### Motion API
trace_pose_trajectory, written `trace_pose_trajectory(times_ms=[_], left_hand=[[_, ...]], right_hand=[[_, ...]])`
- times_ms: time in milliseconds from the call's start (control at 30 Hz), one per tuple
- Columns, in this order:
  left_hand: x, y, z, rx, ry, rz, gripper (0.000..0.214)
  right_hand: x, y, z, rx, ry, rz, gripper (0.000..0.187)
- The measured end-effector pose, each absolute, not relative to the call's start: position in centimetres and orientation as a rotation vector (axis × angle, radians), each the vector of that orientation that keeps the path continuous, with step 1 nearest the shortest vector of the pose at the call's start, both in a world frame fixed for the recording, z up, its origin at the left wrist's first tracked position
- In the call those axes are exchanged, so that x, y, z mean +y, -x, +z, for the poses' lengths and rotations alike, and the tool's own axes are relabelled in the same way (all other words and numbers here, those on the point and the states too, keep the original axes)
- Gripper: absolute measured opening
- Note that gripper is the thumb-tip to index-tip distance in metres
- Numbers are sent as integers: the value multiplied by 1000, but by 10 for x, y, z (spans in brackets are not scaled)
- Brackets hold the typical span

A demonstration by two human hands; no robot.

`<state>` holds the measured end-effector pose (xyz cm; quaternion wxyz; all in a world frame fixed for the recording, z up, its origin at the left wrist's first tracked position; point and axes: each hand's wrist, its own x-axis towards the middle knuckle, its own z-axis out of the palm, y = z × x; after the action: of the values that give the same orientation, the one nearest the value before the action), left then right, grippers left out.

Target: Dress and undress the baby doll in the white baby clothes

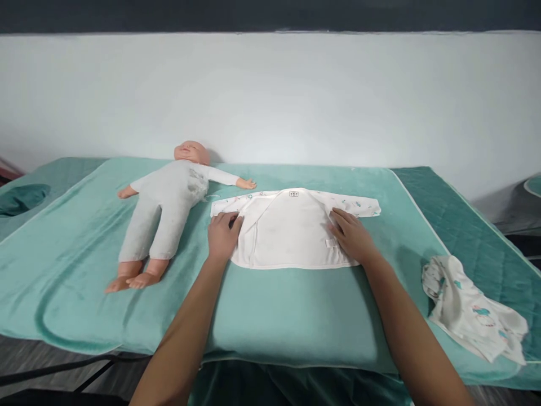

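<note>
A white baby top (pixel 291 234) lies spread on the bed, its front laid open and its inside facing up. Both of its sleeves, printed with small coloured figures, stretch out to the sides. My left hand (pixel 223 234) rests at the garment's left side, fingertips on the lower edge of that sleeve and thumb apart. On the right side panel, near a small white tag, lies my right hand (pixel 353 237) with its fingers extended. To the left, a baby doll (pixel 167 197) in a whitish cloth body lies on its back, one arm reaching toward the left sleeve.
A crumpled white printed garment (pixel 475 310) lies at the bed's right front corner. The green padded bed cover (pixel 296 321) spans the view, with darker quilted fabric (pixel 473 237) at right. A pale wall (pixel 270 101) stands behind the bed.
</note>
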<state>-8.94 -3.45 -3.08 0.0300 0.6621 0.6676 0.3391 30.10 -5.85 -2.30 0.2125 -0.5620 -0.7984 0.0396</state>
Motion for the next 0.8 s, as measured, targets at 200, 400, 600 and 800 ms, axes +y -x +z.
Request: trace_pose_trajectory(times_ms=[200, 400, 600, 800], left_hand=[[-23, 82, -24, 2113, -1986, 895, 36], [-8, 80, -18, 2118, -1900, 706, 26], [-10, 87, -21, 2206, -1725, 990, 25], [-38, 85, -19, 2005, -2153, 1248, 26]], right_hand=[[-53, -305, -26, -2194, 1563, 105, 56], [-51, -306, -30, -2093, 1616, 38, 54], [-52, -307, -30, -2011, 1672, -40, 48], [-78, -310, -30, -1893, 1801, -134, 46]])
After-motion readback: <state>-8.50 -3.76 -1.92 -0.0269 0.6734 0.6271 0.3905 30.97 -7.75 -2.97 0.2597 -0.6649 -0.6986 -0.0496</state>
